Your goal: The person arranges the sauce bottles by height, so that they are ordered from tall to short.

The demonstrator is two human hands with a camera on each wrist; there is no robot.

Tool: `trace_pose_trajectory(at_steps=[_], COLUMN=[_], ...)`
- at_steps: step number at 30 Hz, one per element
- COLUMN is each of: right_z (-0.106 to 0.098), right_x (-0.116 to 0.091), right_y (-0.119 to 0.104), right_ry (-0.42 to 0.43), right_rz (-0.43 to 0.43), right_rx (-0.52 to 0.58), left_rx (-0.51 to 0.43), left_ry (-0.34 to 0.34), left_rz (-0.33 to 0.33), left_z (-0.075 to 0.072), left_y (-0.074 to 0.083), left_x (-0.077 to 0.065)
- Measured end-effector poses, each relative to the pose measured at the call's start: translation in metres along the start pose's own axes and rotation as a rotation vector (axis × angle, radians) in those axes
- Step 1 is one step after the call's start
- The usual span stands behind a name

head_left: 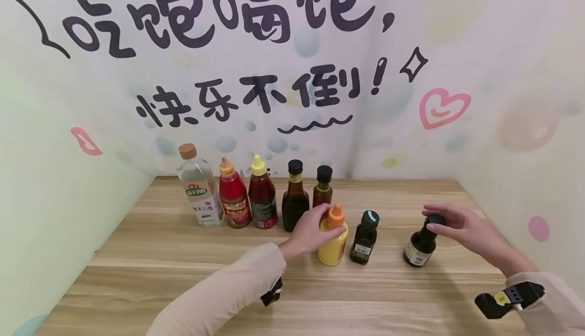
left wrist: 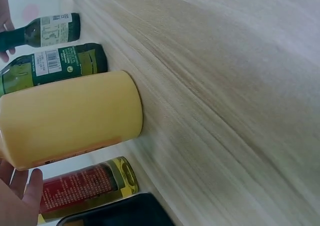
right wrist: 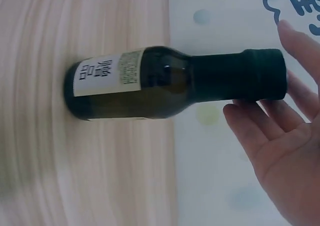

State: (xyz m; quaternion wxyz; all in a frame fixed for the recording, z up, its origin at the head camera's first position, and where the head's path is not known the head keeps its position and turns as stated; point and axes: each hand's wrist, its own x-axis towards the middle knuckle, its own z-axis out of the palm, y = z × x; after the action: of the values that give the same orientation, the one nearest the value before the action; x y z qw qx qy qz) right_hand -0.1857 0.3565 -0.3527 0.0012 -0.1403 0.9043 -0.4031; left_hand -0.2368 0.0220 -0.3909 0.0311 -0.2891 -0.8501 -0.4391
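My left hand grips a yellow squeeze bottle with an orange nozzle cap. Its thumb lies across the front of the shoulder and fingers pass behind. In the left wrist view, the bottle's yellow side hides part of the fingers. At the right, my right hand surrounds the dark cap of a small dark glass bottle with a pale label. The right wrist view shows the fingers spread loosely about the cap, with a gap on one side. Both bottles stand upright.
Between the hands stands a short dark green bottle. Along the back are a clear vinegar bottle, two red sauce squeeze bottles, a dark sauce bottle and a smaller black-capped bottle. A printed cloth hangs behind the wooden table.
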Motion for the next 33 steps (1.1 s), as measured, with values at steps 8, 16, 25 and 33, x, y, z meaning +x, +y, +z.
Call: trace_pose_trajectory(at_steps=[8, 16, 25, 33], right_z=[0.009, 0.016, 0.020, 0.025], right_x=[-0.001, -0.003, -0.004, -0.004], right_y=[0.009, 0.012, 0.015, 0.017], right_ry=[0.062, 0.104, 0.146, 0.183], right_rz=[-0.034, -0.053, -0.062, -0.060], right_rx=[0.083, 0.156, 0.161, 0.211], left_rx=[-0.067, -0.180, -0.235, -0.201], left_ry=[0.029, 0.089, 0.122, 0.117], left_rz=[-0.038, -0.062, -0.067, -0.066], left_z=[0.004, 0.008, 0.008, 0.005], left_y=[-0.006, -0.011, -0.013, -0.009], left_x=[-0.002, -0.004, -0.002, -0.002])
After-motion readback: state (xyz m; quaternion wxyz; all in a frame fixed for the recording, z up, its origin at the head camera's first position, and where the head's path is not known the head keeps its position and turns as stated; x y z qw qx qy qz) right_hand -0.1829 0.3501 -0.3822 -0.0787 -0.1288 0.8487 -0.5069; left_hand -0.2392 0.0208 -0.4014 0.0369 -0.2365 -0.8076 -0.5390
